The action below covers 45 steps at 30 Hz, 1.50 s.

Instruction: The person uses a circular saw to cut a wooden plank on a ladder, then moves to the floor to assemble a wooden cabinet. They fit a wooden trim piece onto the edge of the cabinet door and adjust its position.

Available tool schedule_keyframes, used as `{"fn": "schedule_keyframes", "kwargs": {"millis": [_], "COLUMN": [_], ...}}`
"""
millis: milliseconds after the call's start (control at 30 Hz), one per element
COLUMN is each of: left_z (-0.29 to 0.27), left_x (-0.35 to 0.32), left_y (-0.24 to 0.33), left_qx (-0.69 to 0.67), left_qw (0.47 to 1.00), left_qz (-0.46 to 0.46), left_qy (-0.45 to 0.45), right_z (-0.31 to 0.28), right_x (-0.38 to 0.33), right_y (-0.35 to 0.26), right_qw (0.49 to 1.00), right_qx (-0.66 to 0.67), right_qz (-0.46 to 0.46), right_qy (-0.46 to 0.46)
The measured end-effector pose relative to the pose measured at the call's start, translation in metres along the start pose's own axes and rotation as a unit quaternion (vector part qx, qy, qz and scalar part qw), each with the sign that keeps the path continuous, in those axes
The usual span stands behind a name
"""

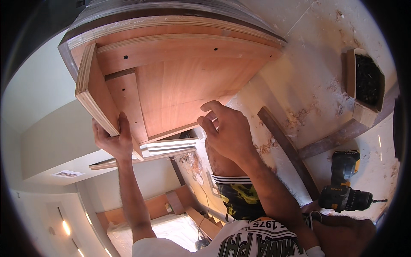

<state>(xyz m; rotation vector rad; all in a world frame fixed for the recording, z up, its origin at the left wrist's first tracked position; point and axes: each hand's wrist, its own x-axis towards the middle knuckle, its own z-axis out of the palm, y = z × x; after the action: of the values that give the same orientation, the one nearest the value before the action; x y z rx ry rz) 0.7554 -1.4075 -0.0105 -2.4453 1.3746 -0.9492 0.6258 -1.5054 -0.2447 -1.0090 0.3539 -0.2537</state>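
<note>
My left hand (114,139) grips the lower edge of a narrow plywood board (99,92), thumb on one face and fingers on the other. That board stands on edge against a large reddish plywood panel (184,85), which has strips along its border and several dark holes. Close to the panel's lower right corner is my right hand (229,132). Its index finger is bent above the thumb, and the other fingers are curled behind them. Whatever lies between the thumb and those fingers is too small or hidden to name.
A cordless drill (342,184) with a bit fitted lies on the dusty floor at right. Beyond it stands an open box (369,81) of dark screws. A dark wooden strip (289,152) lies beside my right forearm. Wood shavings (299,120) are scattered about.
</note>
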Motion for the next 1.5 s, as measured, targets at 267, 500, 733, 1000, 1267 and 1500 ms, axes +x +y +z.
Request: {"fn": "schedule_keyframes", "kwargs": {"millis": [267, 500, 733, 1000, 1267, 1500], "left_z": [-0.001, -0.004, -0.003, -0.002, 0.001, -0.002], "left_x": [0.0, -0.002, -0.004, -0.003, -0.004, -0.003], "left_y": [-0.006, -0.008, -0.009, -0.009, -0.009, -0.008], "left_qx": [0.011, 0.021, 0.004, 0.004, 0.007, 0.014], "left_qw": [1.0, 1.0, 0.999, 1.0, 1.0, 1.0], "left_qz": [-0.001, -0.007, -0.033, -0.016, -0.015, -0.016], "left_qy": [-0.005, -0.015, -0.014, -0.012, -0.007, -0.013], "right_z": [0.0, 0.003, 0.004, 0.004, 0.005, 0.005], "right_x": [0.003, 0.003, 0.001, 0.003, 0.006, 0.006], "right_y": [0.003, 0.01, 0.014, 0.012, 0.012, 0.011], "right_qw": [1.0, 0.999, 0.999, 1.0, 0.999, 1.0], "right_qx": [0.0, -0.011, -0.012, -0.016, -0.019, -0.015], "right_qz": [-0.006, -0.023, -0.021, -0.012, -0.016, -0.013], "right_qy": [0.006, 0.027, 0.028, 0.019, 0.023, 0.02]}}
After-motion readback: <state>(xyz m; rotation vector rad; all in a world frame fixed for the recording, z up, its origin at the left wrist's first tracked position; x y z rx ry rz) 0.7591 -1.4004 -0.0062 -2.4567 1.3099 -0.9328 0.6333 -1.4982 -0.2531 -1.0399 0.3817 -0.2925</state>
